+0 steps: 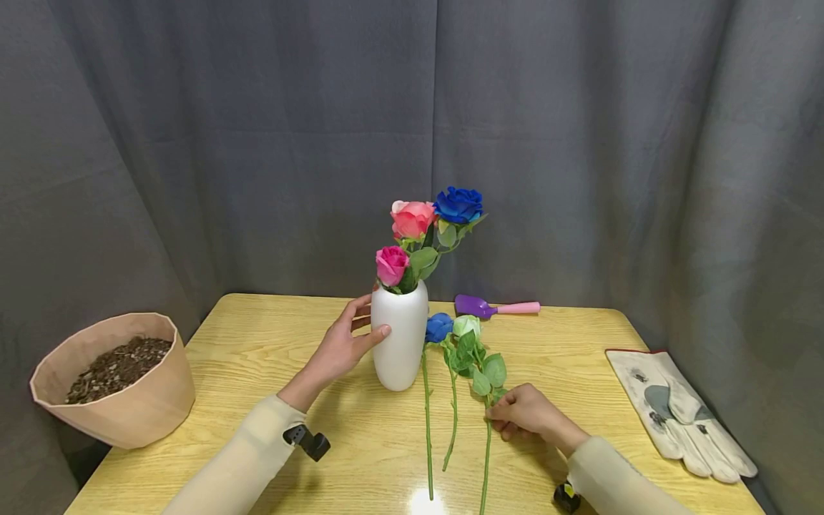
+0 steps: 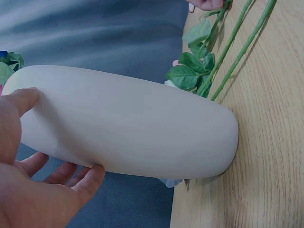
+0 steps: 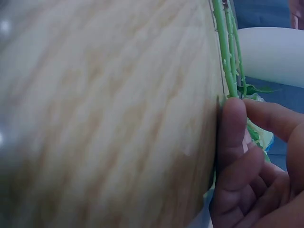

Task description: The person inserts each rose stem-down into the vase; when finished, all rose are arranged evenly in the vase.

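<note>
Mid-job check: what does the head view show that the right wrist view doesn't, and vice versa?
Only the head view shows the soil pot, gloves, purple scoop and roses in the vase.
Only the right wrist view shows the palm side of the curled fingers on the right hand.
Both share the vase, green stems, table and right hand.

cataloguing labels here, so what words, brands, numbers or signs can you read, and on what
None readable in any view.
White vase: no lettering on the sides shown.
Gloves: small dark marks, too small to make out.
Purple scoop: nothing readable.
Planter: nothing readable.
</note>
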Demonstrator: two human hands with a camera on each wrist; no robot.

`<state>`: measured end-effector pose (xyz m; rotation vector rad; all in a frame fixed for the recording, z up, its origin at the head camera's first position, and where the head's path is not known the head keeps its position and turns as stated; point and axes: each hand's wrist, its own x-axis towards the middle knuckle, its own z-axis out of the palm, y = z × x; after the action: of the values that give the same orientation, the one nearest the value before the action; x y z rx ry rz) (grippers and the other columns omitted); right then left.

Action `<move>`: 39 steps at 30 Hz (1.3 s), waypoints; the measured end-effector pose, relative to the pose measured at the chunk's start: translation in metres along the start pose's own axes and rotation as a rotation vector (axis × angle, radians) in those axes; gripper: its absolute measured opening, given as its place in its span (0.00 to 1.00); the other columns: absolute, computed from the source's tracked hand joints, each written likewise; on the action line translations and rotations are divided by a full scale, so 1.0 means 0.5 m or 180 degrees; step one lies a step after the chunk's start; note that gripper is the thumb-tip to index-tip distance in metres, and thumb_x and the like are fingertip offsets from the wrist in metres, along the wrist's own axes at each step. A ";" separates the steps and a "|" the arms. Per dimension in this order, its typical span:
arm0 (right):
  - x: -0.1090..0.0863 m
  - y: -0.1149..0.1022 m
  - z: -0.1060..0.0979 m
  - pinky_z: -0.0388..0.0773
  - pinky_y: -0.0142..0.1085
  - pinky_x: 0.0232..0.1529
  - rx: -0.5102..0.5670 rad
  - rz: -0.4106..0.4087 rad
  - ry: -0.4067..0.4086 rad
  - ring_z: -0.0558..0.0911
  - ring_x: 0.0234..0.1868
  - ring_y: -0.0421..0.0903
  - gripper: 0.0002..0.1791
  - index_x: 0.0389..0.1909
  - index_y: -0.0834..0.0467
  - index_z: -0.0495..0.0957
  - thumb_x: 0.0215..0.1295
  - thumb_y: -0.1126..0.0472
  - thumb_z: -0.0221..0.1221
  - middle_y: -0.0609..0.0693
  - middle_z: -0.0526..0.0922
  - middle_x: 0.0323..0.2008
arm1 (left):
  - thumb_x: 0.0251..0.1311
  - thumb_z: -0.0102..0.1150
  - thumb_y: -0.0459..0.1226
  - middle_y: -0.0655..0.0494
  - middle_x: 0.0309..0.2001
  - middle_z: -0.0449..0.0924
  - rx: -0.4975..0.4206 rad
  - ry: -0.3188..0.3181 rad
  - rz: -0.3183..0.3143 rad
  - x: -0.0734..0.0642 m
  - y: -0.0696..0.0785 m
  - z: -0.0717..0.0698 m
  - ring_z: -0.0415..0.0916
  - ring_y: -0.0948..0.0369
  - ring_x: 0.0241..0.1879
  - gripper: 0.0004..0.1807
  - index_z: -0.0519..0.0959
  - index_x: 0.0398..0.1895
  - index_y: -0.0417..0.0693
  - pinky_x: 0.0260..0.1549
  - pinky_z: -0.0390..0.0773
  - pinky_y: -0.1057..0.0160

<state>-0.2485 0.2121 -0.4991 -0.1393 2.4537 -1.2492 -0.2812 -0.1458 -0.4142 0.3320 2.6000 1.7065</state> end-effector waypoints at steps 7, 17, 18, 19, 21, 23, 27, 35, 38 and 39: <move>0.006 0.003 0.008 0.65 0.27 0.16 -0.0026 0.0125 0.0100 0.84 0.20 0.41 0.14 0.26 0.59 0.84 0.61 0.51 0.69 0.49 0.86 0.22 | 0.58 0.62 0.63 0.51 0.73 0.61 -0.0016 -0.0007 -0.0018 -0.003 -0.001 0.002 0.61 0.45 0.74 0.46 0.54 0.76 0.64 0.65 0.72 0.40; 0.010 0.004 0.010 0.74 0.30 0.17 0.0147 0.0152 0.0107 0.83 0.20 0.41 0.11 0.26 0.62 0.83 0.60 0.57 0.68 0.50 0.86 0.22 | 0.59 0.62 0.63 0.51 0.73 0.62 0.0007 0.0006 0.0014 -0.002 -0.002 0.002 0.62 0.45 0.73 0.46 0.55 0.76 0.63 0.65 0.72 0.40; 0.010 0.004 0.010 0.77 0.31 0.19 0.0207 0.0168 0.0102 0.83 0.20 0.41 0.11 0.27 0.63 0.83 0.60 0.58 0.68 0.51 0.85 0.22 | 0.59 0.62 0.63 0.51 0.73 0.62 0.0008 0.0007 0.0013 -0.002 -0.002 0.002 0.62 0.45 0.73 0.46 0.55 0.76 0.63 0.65 0.72 0.40; 0.009 0.004 0.010 0.80 0.32 0.21 0.0270 0.0185 0.0093 0.83 0.20 0.42 0.11 0.28 0.63 0.83 0.61 0.59 0.67 0.52 0.85 0.23 | 0.59 0.62 0.63 0.51 0.73 0.62 0.0013 0.0009 0.0012 -0.002 -0.003 0.002 0.63 0.45 0.73 0.46 0.55 0.76 0.63 0.65 0.72 0.40; 0.009 0.004 0.008 0.83 0.34 0.24 0.0359 0.0208 0.0076 0.84 0.21 0.42 0.11 0.29 0.65 0.83 0.62 0.60 0.66 0.54 0.85 0.24 | 0.59 0.62 0.63 0.51 0.72 0.62 0.0011 0.0013 0.0002 -0.003 -0.002 0.003 0.63 0.45 0.73 0.46 0.55 0.76 0.63 0.65 0.72 0.40; 0.009 0.006 0.005 0.84 0.35 0.25 0.0418 0.0185 0.0046 0.84 0.21 0.43 0.11 0.31 0.65 0.82 0.63 0.60 0.65 0.54 0.85 0.24 | 0.59 0.62 0.63 0.51 0.72 0.62 0.0009 0.0014 -0.0006 -0.003 -0.002 0.002 0.62 0.45 0.73 0.46 0.55 0.76 0.64 0.66 0.72 0.40; 0.010 0.008 -0.002 0.84 0.34 0.26 0.0467 0.0123 -0.0009 0.85 0.22 0.42 0.11 0.34 0.66 0.82 0.65 0.60 0.64 0.54 0.86 0.23 | 0.59 0.62 0.63 0.51 0.72 0.62 -0.0003 0.0013 0.0007 -0.002 -0.002 0.002 0.63 0.45 0.73 0.45 0.55 0.76 0.63 0.66 0.72 0.40; 0.009 0.012 -0.013 0.86 0.33 0.29 0.0681 0.0011 -0.0173 0.85 0.25 0.41 0.13 0.41 0.69 0.82 0.67 0.61 0.62 0.54 0.87 0.27 | 0.60 0.62 0.62 0.51 0.72 0.63 -0.0004 0.0010 0.0029 -0.001 -0.001 0.002 0.63 0.45 0.73 0.45 0.55 0.76 0.63 0.66 0.71 0.40; 0.009 0.012 -0.015 0.86 0.33 0.30 0.0758 0.0000 -0.0191 0.85 0.26 0.41 0.13 0.43 0.70 0.81 0.68 0.62 0.61 0.54 0.87 0.29 | 0.60 0.62 0.62 0.50 0.72 0.63 0.0001 0.0010 0.0036 -0.001 0.000 0.001 0.63 0.45 0.73 0.45 0.55 0.76 0.62 0.66 0.71 0.40; 0.009 0.011 -0.016 0.86 0.33 0.31 0.0776 -0.0001 -0.0188 0.85 0.26 0.41 0.13 0.43 0.71 0.80 0.68 0.62 0.61 0.54 0.86 0.30 | 0.60 0.62 0.62 0.50 0.72 0.63 0.0003 0.0009 0.0040 -0.001 0.001 0.001 0.63 0.45 0.73 0.45 0.55 0.76 0.62 0.66 0.71 0.40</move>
<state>-0.2551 0.2203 -0.5007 -0.1085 2.2304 -1.5093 -0.2806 -0.1455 -0.4142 0.3469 2.6062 1.7109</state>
